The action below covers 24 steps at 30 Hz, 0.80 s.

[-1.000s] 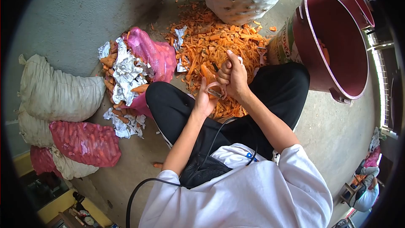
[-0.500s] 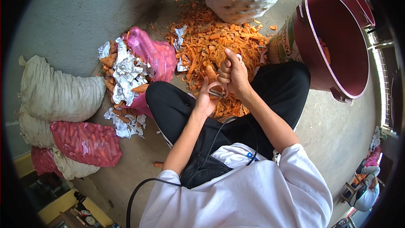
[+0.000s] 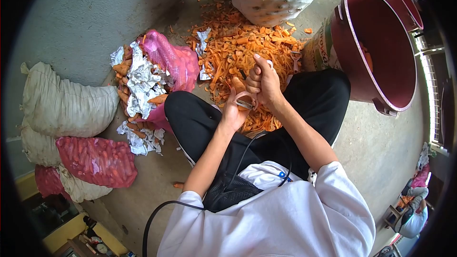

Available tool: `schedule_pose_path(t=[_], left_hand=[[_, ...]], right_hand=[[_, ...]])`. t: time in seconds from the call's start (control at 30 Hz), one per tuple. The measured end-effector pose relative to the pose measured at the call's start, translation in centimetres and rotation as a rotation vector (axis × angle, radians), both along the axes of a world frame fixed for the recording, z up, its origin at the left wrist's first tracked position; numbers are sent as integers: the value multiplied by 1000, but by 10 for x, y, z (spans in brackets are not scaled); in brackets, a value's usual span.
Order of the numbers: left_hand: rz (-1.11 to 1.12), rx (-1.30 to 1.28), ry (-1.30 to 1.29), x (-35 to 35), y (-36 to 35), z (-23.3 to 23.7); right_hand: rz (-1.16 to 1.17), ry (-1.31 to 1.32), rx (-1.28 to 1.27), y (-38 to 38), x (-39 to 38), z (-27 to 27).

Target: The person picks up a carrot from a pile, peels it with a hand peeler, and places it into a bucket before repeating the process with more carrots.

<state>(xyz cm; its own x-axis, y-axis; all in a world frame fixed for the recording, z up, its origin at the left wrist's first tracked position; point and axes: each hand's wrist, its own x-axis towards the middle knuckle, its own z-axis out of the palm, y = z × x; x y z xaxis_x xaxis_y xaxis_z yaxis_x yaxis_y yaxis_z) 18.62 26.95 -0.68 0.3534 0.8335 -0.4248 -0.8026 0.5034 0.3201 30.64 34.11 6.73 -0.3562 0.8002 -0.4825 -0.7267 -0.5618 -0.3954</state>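
Peeling a carrot (image 3: 237, 84) above the peelings heap (image 3: 266, 43).
From my remote view, the left hand (image 3: 232, 114) has its fingers clamped on the carrot, tapered end pointing away from the body; the right hand (image 3: 264, 84) has its fingers wrapped around the handle of a pink peeler (image 3: 244, 105), thumb raised. Blade contact is partly hidden, so I cannot confirm that it touches the skin. I judge that a further stroke would call for a steady left grip, shallow blade angle and slight carrot rotation. Materials: thin, curled orange strips in the heap; pliable pink mesh sack (image 3: 173, 64); sharply creased paper (image 3: 141, 78); rigid, round-mouthed maroon tub (image 3: 343, 43).
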Motion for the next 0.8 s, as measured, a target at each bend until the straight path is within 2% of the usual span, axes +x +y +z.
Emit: schedule_pose_path(t=[0.1, 0.2, 0.3, 0.37, 0.5, 0.6, 0.7, 0.8], left_hand=[[-43, 70, -28, -1, 0, 3], [20, -70, -14, 4, -2, 4], [-4, 25, 0, 1, -2, 2], [53, -24, 120, 5, -3, 6], [53, 33, 249, 6, -7, 4], [67, 27, 158, 6, -6, 7], [11, 71, 157, 3, -6, 23], [49, 38, 193, 4, -6, 20]], right_hand=[[-4, -11, -4, 1, 0, 0], [1, -42, -17, 1, -1, 3], [-33, -57, -39, 2, -3, -2], [-84, -75, -87, 3, -6, -5], [-41, -69, -51, 1, -6, -3], [27, -36, -12, 6, -5, -6], [58, -6, -23, 7, -8, -8], [74, 15, -45, 6, -9, -4]])
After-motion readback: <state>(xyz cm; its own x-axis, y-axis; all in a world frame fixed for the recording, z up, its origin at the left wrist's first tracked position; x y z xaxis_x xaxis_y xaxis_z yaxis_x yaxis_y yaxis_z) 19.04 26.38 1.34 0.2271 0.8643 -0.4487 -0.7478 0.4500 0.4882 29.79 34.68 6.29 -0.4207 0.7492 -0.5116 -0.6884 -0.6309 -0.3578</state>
